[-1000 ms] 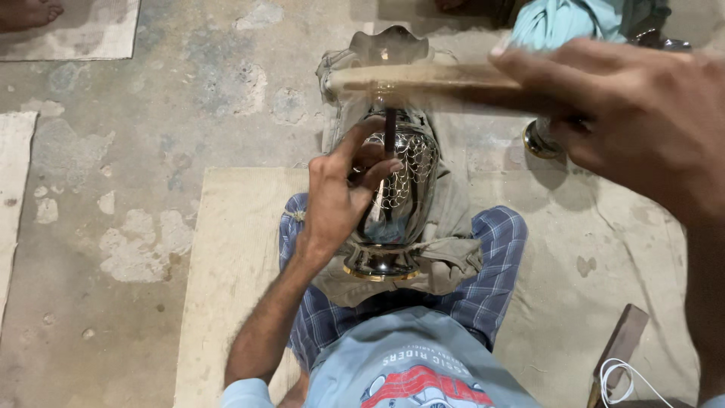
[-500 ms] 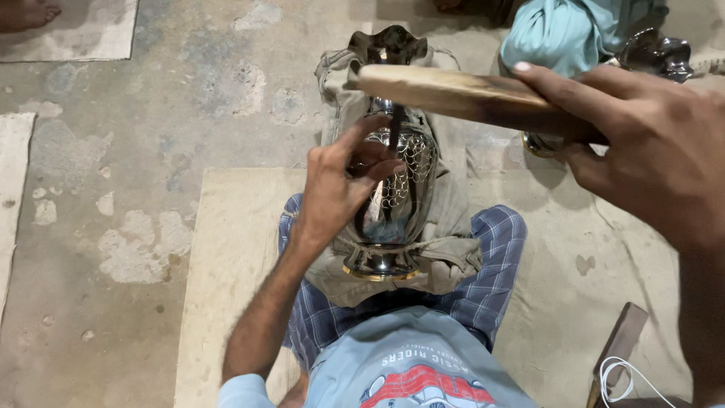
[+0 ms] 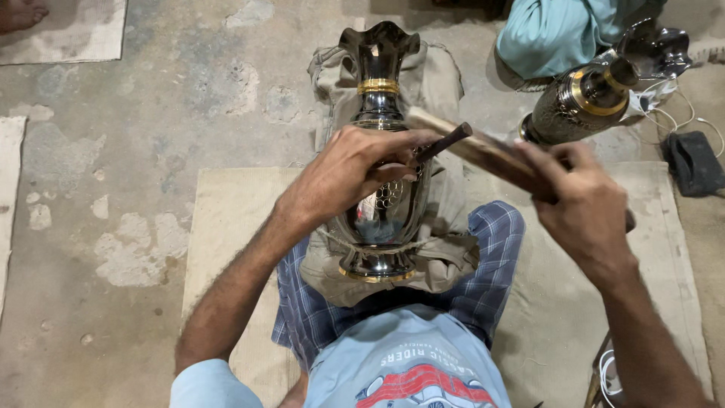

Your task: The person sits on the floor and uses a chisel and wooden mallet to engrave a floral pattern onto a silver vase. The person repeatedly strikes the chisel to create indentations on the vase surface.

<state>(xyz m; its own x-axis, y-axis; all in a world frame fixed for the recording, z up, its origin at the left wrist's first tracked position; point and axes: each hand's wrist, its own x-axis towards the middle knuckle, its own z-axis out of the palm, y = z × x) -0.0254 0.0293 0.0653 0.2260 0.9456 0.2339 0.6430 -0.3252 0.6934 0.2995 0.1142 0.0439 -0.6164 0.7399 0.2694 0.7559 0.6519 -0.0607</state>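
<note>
A rough concrete floor (image 3: 189, 98), grey with pale worn patches, carries everything. A beige mat (image 3: 226, 227) lies on it at the centre, running toward four o'clock, with the person seated on it. At nine o'clock the edge of a pale mat (image 3: 9, 196) shows, and another mat (image 3: 75, 34) lies at eleven o'clock. At two o'clock, white cables (image 3: 691, 125) and a small black pouch (image 3: 693, 162) lie on the floor.

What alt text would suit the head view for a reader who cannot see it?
A seated person's left hand holds a thin dark chisel against a shiny metal vase lying on a cloth cushion over their legs, while the right hand grips a wooden stick at the chisel's end. A second engraved vase lies on the floor nearby.
</note>
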